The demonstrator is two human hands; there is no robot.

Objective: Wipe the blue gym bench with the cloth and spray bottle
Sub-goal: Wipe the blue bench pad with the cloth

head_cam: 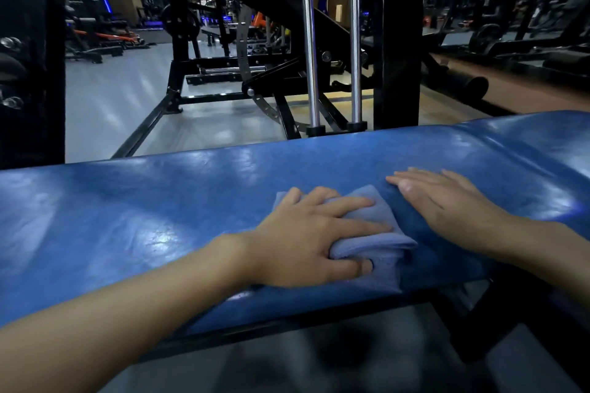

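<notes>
Starting at the left, I note that the blue gym bench (127, 201) runs across the view as a long padded surface with a glossy sheen, which I judge to be either moisture or reflected lighting; I cannot tell which. My left forearm crosses the near edge of the pad at an angle so that the left hand (306, 239) reaches the middle of the pad. This hand lies palm down on the cloth (380, 247), fingers spread and fairly straight, and the thumb lies along the near side with a fold of fabric bunched against it. I judge that the spread fingers distribute pressure across the folded cloth so it slides as one pad and does not roll up. Just beside the cloth, to its right and apparently not touching it, the right hand (447, 204) rests flat on the bare vinyl with the fingers close together and holds nothing; I judge it serves as a brace to steady my lean over the bench. The spray bottle is not in view. Behind the bench stand a black machine frame (399, 41) and two chrome guide rods (309, 41).
</notes>
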